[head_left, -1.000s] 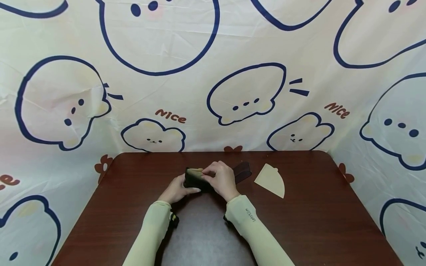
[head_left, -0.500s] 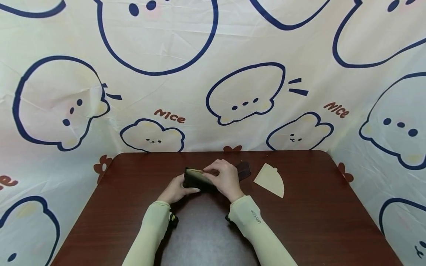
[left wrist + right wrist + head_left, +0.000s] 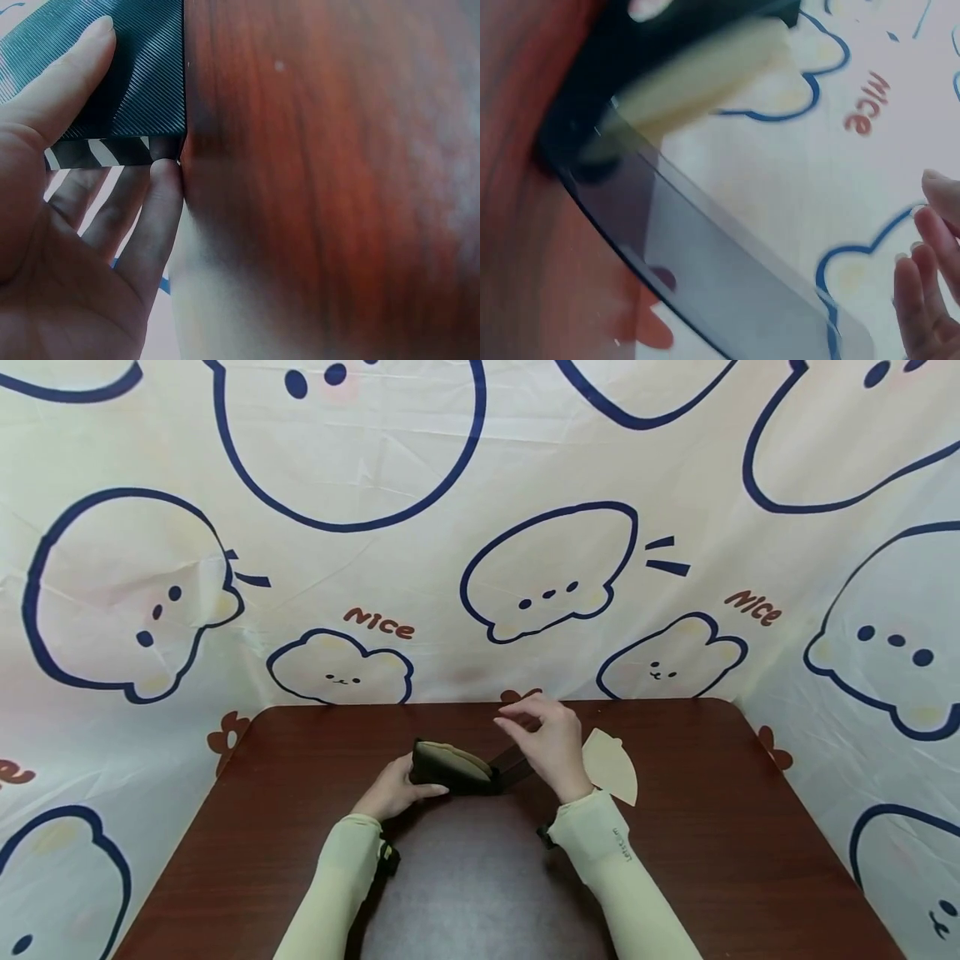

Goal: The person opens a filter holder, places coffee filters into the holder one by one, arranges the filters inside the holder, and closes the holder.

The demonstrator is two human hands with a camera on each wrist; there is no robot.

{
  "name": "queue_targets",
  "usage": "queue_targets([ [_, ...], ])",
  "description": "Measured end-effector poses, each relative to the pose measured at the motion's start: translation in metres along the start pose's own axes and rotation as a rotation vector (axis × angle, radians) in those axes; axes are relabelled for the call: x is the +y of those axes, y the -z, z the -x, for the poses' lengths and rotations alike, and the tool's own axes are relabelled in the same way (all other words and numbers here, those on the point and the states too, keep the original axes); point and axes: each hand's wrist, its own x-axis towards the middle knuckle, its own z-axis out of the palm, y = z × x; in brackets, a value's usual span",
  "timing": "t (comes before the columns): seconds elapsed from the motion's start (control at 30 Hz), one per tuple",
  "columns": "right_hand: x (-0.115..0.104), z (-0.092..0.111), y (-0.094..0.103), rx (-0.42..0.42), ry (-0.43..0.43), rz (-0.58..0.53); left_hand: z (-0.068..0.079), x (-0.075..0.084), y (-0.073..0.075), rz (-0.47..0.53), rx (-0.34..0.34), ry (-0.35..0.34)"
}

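My left hand grips the left end of a black ridged coffee filter holder, thumb on its front face and fingers round the end and underneath, as the left wrist view shows. Cream paper filters stand in the holder's open top. Its clear smoky lid is hinged at the right end and swung out to the right. Behind and over that lid is my right hand, raised, with thumb and fingers slightly bent and nothing between them. A single fan-shaped coffee filter lies right of that hand, partly hidden by it.
Everything rests on a dark red-brown wooden table. Right behind its back edge hangs a pale curtain with blue cartoon outlines, which also lines both sides.
My right hand has left the filters at the holder's top and moved right and up, passing over the lid. The left hand and the holder have stayed nearly in place.
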Motion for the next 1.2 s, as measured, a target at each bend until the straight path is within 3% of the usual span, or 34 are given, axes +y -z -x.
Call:
queue_targets([
  [0.37,0.025,-0.008,0.054,0.094,-0.139,0.077,0.0,0.0,-0.001,-0.003,0.013,-0.011],
  [0.6,0.046,-0.004,0.075,0.105,-0.237,0.143,-0.001,-0.001,-0.001,-0.005,0.007,-0.016],
  [0.93,0.079,0.008,0.084,-0.009,-0.348,0.204,-0.003,-0.001,-0.002,-0.02,0.017,-0.033],
  [1.2,0.112,0.023,0.085,-0.221,-0.525,0.261,-0.002,-0.002,-0.002,0.0,0.021,-0.011],
])
